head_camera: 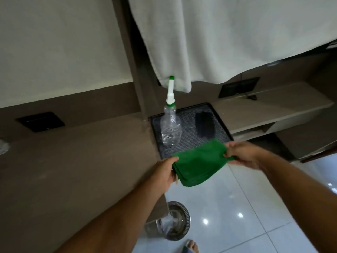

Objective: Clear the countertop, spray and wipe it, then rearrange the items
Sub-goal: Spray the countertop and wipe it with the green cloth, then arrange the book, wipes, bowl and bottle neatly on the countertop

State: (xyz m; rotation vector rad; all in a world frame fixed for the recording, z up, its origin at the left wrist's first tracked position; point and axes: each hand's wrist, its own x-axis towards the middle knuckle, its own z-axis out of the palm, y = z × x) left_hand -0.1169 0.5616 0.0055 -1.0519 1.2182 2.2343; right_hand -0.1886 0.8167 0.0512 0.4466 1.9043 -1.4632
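Note:
A folded green cloth (198, 162) is held between both hands over the front edge of a black tray (217, 114). My left hand (165, 172) grips the cloth's near left corner. My right hand (242, 155) pinches its right edge. On the tray's left side stands a clear plastic spray bottle (170, 127) with a white and green nozzle. A dark oblong object (204, 126) lies on the tray's right part. The brown countertop (73, 161) stretches to the left of the tray.
A white towel (218, 37) hangs from above, just touching the bottle's nozzle. A lower shelf (273, 106) runs to the right of the tray. A metal bin (175, 220) with a plastic liner stands on the tiled floor below. Black wall sockets (41, 121) sit behind the counter.

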